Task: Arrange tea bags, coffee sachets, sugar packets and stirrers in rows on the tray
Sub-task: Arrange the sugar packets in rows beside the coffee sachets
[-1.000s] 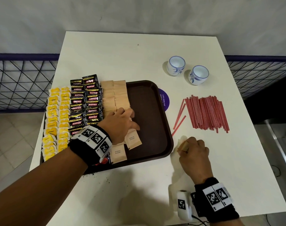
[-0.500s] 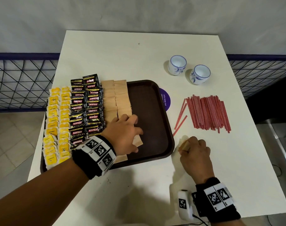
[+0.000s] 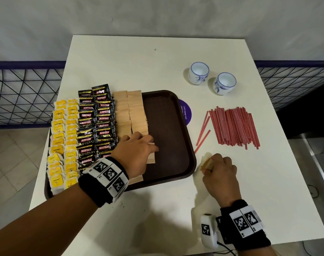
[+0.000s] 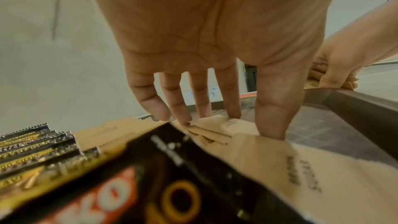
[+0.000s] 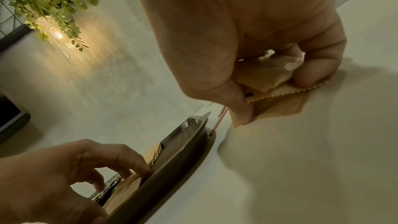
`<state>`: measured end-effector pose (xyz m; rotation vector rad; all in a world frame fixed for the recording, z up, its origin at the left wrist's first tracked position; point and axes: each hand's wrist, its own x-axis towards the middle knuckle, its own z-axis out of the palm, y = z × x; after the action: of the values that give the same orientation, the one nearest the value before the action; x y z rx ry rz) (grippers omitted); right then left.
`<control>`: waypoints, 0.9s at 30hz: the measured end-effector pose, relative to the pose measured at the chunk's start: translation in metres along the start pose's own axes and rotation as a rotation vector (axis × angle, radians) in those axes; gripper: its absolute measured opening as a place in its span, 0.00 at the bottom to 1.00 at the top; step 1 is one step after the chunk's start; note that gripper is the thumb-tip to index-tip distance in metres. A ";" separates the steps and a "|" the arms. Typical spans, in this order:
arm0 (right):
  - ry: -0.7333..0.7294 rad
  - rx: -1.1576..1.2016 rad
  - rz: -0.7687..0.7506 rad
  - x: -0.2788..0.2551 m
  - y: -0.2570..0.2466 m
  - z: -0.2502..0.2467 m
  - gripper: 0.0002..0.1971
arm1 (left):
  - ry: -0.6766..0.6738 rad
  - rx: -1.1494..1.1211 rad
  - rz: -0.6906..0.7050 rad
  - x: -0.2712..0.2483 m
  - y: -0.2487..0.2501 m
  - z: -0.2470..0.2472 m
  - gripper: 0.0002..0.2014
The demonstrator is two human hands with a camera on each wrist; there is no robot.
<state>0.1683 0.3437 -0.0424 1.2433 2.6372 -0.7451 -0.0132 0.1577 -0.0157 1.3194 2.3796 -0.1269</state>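
A brown tray [image 3: 168, 126] holds rows of yellow tea bags [image 3: 63, 143], black coffee sachets [image 3: 96, 126] and tan sugar packets [image 3: 129, 111]. My left hand [image 3: 139, 150] lies over the near end of the sugar rows. Its straight fingertips [image 4: 185, 120] press on loose packets [image 4: 215, 125] there. To the right of the tray, my right hand [image 3: 218, 169] rests on the table and pinches a small stack of sugar packets [image 5: 264, 76] between thumb and fingers. Red stirrers [image 3: 233, 128] lie in a heap on the table, off the tray.
Two white and blue cups [image 3: 198, 72] [image 3: 224, 83] stand at the back right. A purple round sticker [image 3: 186, 111] shows beside the tray. The right half of the tray is bare. A wire railing runs behind both table sides.
My left hand has slid a little nearer and to the right over the loose sugar packets at the row's end. The right hand has stayed in place with its stack.
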 end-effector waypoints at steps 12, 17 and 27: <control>0.026 0.006 -0.055 0.006 0.014 0.011 0.09 | 0.041 -0.020 -0.053 -0.002 0.003 0.007 0.30; 0.036 0.025 -0.042 0.014 0.027 0.017 0.08 | 0.050 0.014 -0.042 -0.006 0.004 0.008 0.32; 0.059 -0.002 -0.072 0.013 0.028 0.019 0.07 | 0.070 0.018 -0.090 -0.008 0.010 0.014 0.32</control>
<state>0.1791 0.3585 -0.0733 1.1926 2.7424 -0.7268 0.0028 0.1527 -0.0239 1.2449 2.5026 -0.1309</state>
